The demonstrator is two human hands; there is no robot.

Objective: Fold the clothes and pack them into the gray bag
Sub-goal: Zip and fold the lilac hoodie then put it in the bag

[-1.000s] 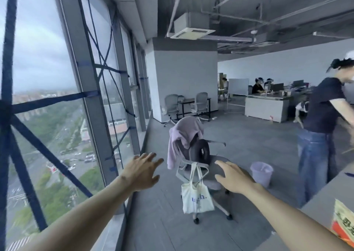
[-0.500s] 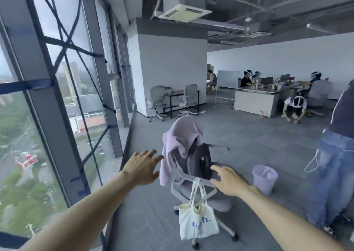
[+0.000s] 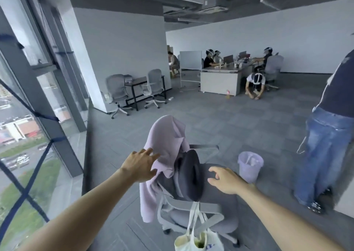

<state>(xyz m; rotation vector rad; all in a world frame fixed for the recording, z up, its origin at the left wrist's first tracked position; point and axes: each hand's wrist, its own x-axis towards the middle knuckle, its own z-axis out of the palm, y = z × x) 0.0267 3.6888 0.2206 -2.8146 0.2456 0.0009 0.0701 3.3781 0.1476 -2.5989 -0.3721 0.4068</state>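
Hanging on chair (head view): lilac top (image 3: 164,141), draped over the backrest of the chair (image 3: 183,206), trailing down its left side past the armrest.
Feel: soft, light, floppy for sure; no stiffness to count on. Prob slides off the backrest with a gentle lift, but could snag on the dark pillow (image 3: 189,176) tucked against it.
Where to grab: up near the collar or shoulders at the top of the backrest, better with both hands, so as not to drag the low end over the floor.
Left hand (image 3: 140,165): spread flat, fingertips right at the near edge of the top, touching or as good as; gripping nothing yet.
Right hand (image 3: 225,180): loosely curled above the seat, empty, well right of the top with the pillow between.
Gray bag: nowhere in view; only a white tote (image 3: 197,241) hanging off the chair frame.
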